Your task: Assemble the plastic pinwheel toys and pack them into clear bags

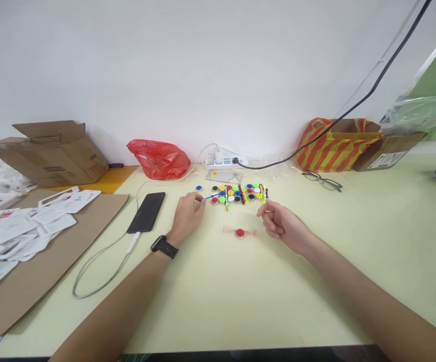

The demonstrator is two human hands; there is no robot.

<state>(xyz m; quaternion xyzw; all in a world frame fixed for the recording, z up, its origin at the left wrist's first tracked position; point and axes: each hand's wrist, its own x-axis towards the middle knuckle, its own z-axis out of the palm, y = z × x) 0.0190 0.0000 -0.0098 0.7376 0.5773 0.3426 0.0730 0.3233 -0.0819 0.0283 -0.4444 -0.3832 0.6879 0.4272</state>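
Observation:
My left hand [190, 210], wearing a black watch, pinches one end of a thin blue propeller blade [212, 196]. The blade's other end reaches over the cluster of small round discs in clear cases. Right of that, my right hand [278, 223] hovers beside the cluster with loosely bent fingers, nothing visible in it. Between my hands, nearer to me, a red disc [240, 233] lies on the table with its pale red blades blurred by motion. Bundles of coloured blades [243, 194] lie across the discs. A single blue disc [198, 188] sits apart, behind my left hand.
A black phone [147, 212] on a white cable lies left of my hands. Behind the discs are a grey metal plate [223, 176], a power strip [225, 160] and a red bag [161, 160]. Glasses [322, 180] lie right. White cards [21, 231] cover cardboard at left.

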